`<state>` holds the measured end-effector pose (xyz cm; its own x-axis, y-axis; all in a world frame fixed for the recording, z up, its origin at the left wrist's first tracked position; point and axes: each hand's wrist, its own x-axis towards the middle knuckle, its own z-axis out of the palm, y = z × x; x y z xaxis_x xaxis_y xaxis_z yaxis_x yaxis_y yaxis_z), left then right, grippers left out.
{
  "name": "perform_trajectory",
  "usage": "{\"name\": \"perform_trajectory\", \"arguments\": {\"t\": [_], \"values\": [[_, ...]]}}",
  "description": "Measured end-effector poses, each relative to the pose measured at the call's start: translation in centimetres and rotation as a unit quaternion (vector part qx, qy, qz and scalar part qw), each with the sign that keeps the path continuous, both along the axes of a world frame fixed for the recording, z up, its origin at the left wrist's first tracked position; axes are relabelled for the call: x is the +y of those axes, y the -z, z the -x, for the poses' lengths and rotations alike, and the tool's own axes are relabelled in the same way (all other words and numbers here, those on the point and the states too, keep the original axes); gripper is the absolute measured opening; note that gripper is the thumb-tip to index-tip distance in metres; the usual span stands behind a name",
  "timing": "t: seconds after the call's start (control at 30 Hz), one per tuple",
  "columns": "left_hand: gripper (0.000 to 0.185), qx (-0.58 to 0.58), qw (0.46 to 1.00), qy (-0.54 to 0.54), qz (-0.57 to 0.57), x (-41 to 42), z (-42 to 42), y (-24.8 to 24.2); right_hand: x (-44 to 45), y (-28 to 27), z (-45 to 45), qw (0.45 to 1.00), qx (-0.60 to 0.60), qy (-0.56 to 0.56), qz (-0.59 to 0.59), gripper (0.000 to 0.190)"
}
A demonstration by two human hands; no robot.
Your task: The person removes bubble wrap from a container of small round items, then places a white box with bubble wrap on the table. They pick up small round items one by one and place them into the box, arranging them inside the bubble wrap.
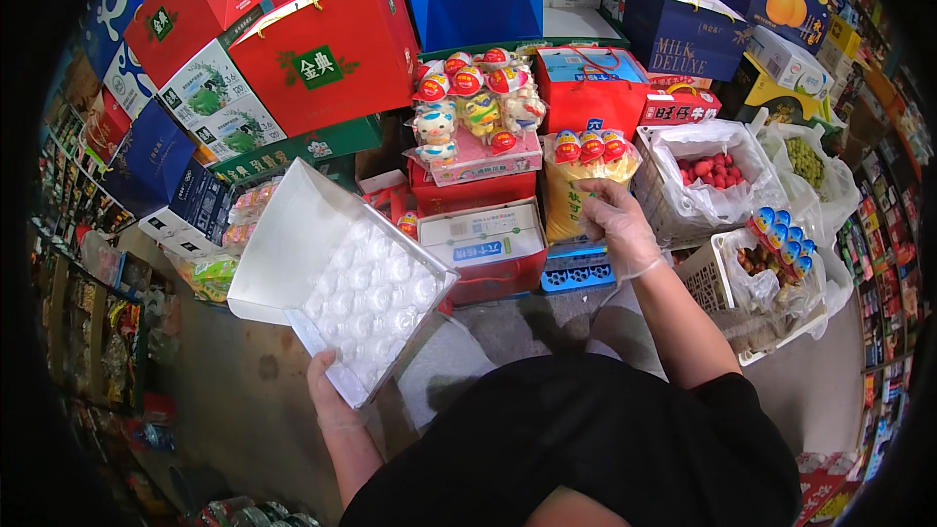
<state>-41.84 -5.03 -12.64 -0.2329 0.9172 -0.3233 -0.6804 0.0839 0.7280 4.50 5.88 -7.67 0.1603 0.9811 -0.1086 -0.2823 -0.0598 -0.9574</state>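
My left hand (pixel 329 391), in a thin clear glove, grips the near edge of an open white cardboard box (pixel 274 256). A clear plastic tray with rounded hollows (pixel 373 293) lies inside that box, which is tilted. My right hand (pixel 615 223), also in a clear glove, hovers over a bag of yellow snacks (pixel 564 194); I cannot tell whether it holds anything small. Three red-and-white egg-shaped capsules (pixel 590 146) lie on top of the bag. Left of it, more red-capped capsules and wrapped cartoon-shaped sweets (pixel 479 106) are piled on a pink box (pixel 487 161).
Red gift boxes (pixel 329 51) and a blue box (pixel 479 0) stand along the back. On the right are white baskets with red fruit (pixel 708 170) and blue egg capsules (pixel 785 241). A carton (pixel 483 230) sits in front, beside blue trays (pixel 577 278). Shelves line both sides.
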Motion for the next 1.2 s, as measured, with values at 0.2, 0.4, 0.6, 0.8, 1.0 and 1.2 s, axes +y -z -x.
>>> {"name": "perform_trajectory", "arguments": {"t": [0.2,0.4,0.6,0.8,1.0,1.2], "values": [[0.082,-0.023,1.0,0.015,-0.005,-0.1,-0.3,0.1,6.0,2.2,1.5,0.996,-0.073,-0.051,0.02,0.035],[0.075,-0.032,0.999,0.025,0.012,0.1,-0.3,0.5,13.3,7.1,3.5,0.955,-0.294,0.042,-0.008,0.037],[0.072,-0.016,0.999,0.03,-0.004,-0.4,-0.4,0.6,14.7,3.8,5.3,0.93,-0.35,0.068,-0.093,0.031],[0.069,-0.027,0.998,0.044,-0.025,-0.2,-0.7,0.2,16.8,-0.1,2.6,0.974,-0.102,0.146,-0.14,0.016],[0.07,-0.003,0.998,0.066,-0.021,0.5,-0.9,-0.1,18.0,-3.4,-2.1,0.978,-0.061,0.164,-0.117,0.012],[0.071,-0.033,0.997,0.064,0.002,0.1,-1.7,-1.3,16.3,-4.8,-6.8,0.965,-0.218,0.127,-0.076,0.015]]}}
